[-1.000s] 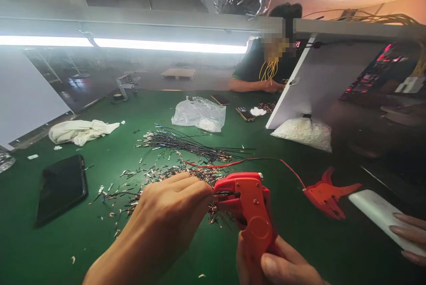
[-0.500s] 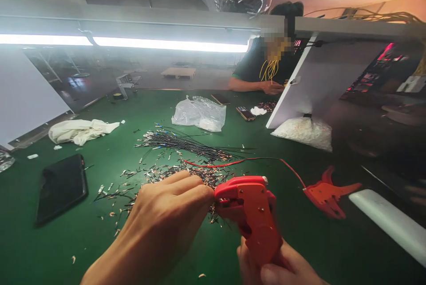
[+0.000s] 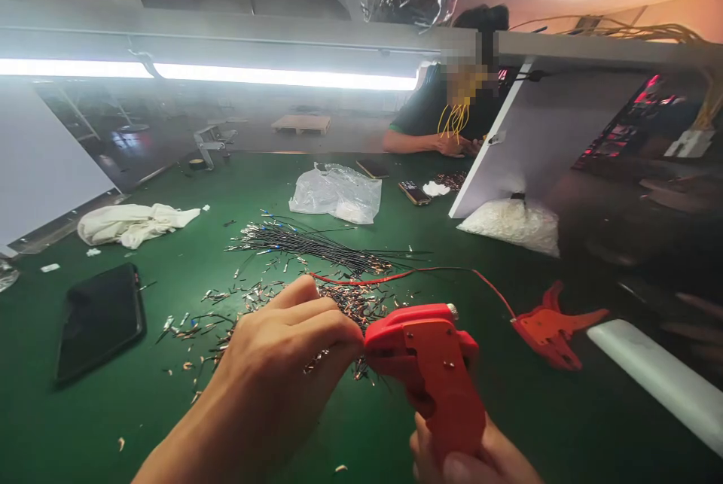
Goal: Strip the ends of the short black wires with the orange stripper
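My right hand (image 3: 474,458) grips the handles of a red wire stripper (image 3: 432,367) at the bottom of the view, its jaws pointing left. My left hand (image 3: 282,363) is pinched closed right at the jaws, holding something thin that I cannot make out. Just beyond the hands lies a heap of short stripped wire pieces (image 3: 339,303) on the green table (image 3: 68,416). Farther back rests a bundle of thin black wires (image 3: 310,243), with a red wire (image 3: 407,273) running across it.
A second red stripper (image 3: 550,326) lies to the right, beside a white bar (image 3: 655,375). A black phone (image 3: 99,318) and white cloth (image 3: 129,222) lie left. Plastic bags (image 3: 337,194) and a bag of white parts (image 3: 508,224) sit farther back. Another person (image 3: 434,119) works across the table.
The stripper's jaws have closed and it has dropped slightly lower and to the right. Another person's fingers at the right edge have left the view.
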Demonstrator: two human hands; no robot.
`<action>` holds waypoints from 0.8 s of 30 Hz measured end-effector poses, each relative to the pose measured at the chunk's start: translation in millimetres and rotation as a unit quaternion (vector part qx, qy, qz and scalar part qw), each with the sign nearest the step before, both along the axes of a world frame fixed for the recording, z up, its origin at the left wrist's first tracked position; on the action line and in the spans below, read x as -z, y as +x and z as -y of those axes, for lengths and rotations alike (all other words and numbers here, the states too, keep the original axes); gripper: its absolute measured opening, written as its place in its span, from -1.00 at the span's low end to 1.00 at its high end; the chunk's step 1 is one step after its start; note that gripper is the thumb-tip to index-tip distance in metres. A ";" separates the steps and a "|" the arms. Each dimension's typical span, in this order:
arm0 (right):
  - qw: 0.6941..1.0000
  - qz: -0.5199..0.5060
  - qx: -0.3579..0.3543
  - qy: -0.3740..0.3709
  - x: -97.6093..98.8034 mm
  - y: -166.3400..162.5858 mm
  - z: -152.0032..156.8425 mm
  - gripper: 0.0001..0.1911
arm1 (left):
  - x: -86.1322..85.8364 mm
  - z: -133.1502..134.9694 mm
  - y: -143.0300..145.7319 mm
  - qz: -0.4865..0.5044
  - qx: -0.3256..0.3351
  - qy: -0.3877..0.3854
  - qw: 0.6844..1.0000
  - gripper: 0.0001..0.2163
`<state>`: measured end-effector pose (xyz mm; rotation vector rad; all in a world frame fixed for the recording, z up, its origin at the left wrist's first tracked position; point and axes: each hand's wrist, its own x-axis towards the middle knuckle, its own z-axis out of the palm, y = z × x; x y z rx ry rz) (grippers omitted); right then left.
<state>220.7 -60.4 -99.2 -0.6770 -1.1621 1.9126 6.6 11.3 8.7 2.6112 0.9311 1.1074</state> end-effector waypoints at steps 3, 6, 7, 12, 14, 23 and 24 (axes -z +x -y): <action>0.999 -0.025 -0.022 -0.013 0.0 -0.6 -4.4 -0.43 | -2.3 -1.0 -1.3 -0.008 -0.010 -0.008 1.000 -0.81; 0.997 -0.059 -0.023 -0.032 -5.7 3.8 -7.4 -0.44 | -2.6 -2.4 -4.3 -0.014 -0.028 0.001 1.000 -0.82; 0.996 -0.074 -0.017 -0.040 -8.2 6.2 -7.5 -0.46 | -2.3 -2.8 -5.1 -0.016 -0.031 0.005 0.999 -0.82; 0.997 0.010 0.059 -0.039 -26.8 22.6 -9.3 -0.55 | 0.1 -3.5 -4.9 -0.015 -0.033 0.037 0.999 -0.84; 0.971 0.201 0.127 0.014 -35.6 30.0 -14.7 -0.56 | 1.4 -3.7 -3.8 -0.018 -0.039 0.044 0.998 -0.85; 0.824 0.544 0.115 0.112 -41.0 47.1 -41.6 -0.73 | 5.6 -6.2 -0.9 -0.003 -0.029 0.048 0.998 -0.86; 0.888 0.444 0.087 0.079 -41.6 47.5 -40.6 -0.70 | 4.6 -6.6 -1.2 -0.002 -0.031 0.051 0.998 -0.85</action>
